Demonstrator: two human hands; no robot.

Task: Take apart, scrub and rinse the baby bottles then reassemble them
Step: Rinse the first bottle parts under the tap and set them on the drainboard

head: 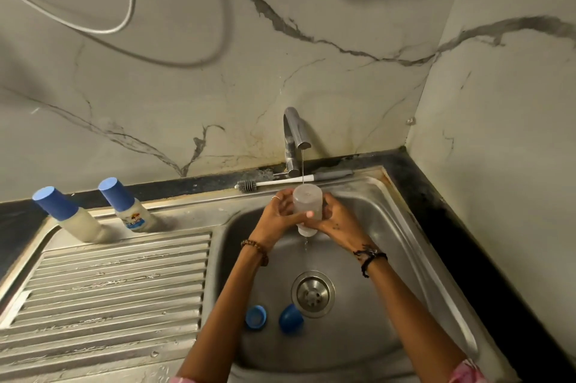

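**Under the tap, a bottle body held in both hands**

Under the tap [296, 136], over the steel sink [374, 214], a clear bottle body [307, 205] is held upside down, its flat base catching a thin stream of water and its neck pointing down. Water runs off below the neck toward the drain [312, 293]. The left hand [280, 215] wraps the bottle from the tap's left side, thumb across the front; its grip is closed on the plastic. The right hand [338, 220] curls round the other side, also gripping the bottle; its fingertips are hidden behind the body, so how far they reach cannot be told. The bottle's frosted wall hides whatever is inside.

Nearer the viewer than the tap, on the sink floor beside the drain, lie two blue parts: a ring [255, 317] and a cap [290, 318], close together but apart. Their detail is soft and hard to read.

Behind the sink rim, at the tap's foot, a bottle brush [280, 182] lies flat, its grey handle passing behind the water stream. Well left of the tap, two capped bottles stand on the drainboard [109, 283]: the plain bottle [67, 215] farther left and the printed bottle [129, 206] nearer the tap, its label too small to read. Both forearms are cut off at the lower edge.
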